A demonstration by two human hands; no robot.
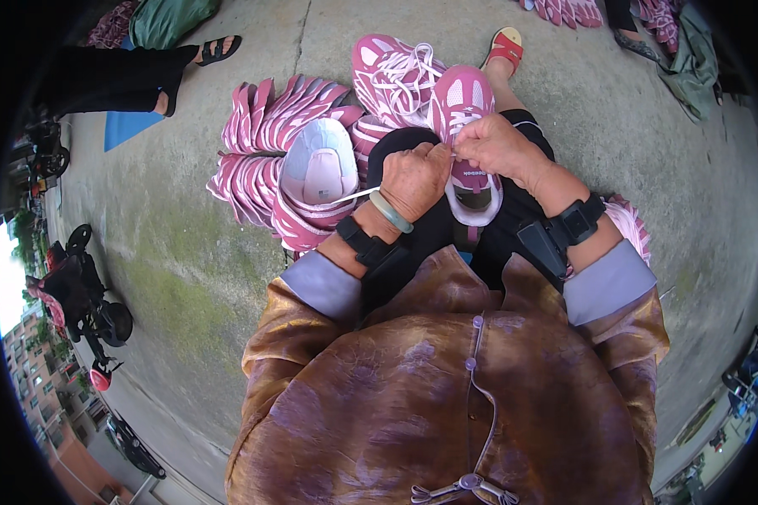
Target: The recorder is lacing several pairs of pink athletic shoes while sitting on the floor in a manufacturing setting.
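1. Together, the left hand (415,178) and right hand (499,150) meet over the shoe's lacing, their fingers narrowed and pinching a white lace (356,196); a length of it shows beyond the left wrist.
2. Just under them is the pink-and-white shoe (465,91), lying in the person's lap on black trousers (421,240), toe pointing away and opening toward the body.
3. A pale green bangle (393,212) circles the left wrist, and each forearm carries a black strapped device (577,223).
4. Beyond the toe, slightly left, sits another pink-and-white shoe (396,76) with loose white laces across it.
5. Left of the lap, pink-and-white shoe uppers (265,118) stand nested in rows on the concrete ground (168,278); the nearest upper (317,164) shows a pale lining.
6. Farther out, a black sandal (219,49) is on another person's foot near a blue mat (130,128), and motorbikes (84,290) stand at far left.
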